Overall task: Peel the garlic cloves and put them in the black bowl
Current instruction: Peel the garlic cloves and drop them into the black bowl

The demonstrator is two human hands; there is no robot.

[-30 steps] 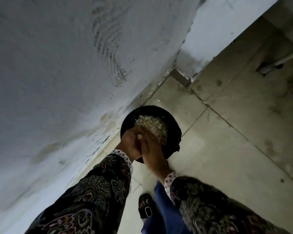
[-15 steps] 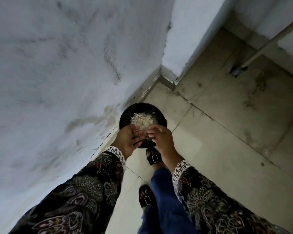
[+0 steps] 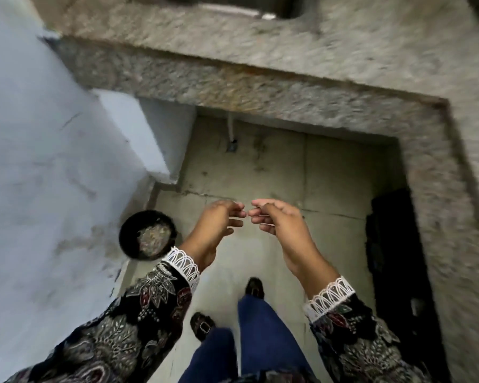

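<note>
The black bowl (image 3: 147,234) sits on the floor by the wall, left of and apart from the left hand (image 3: 215,227). Both hands hang empty with loosely curled fingers, the right hand (image 3: 278,223) nearly meeting the left fingertip to fingertip.

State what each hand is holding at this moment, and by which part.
Nothing is held. The left hand and the right hand hang loosely curled, fingertips near each other, above the floor. The black bowl sits on the floor, untouched.
</note>
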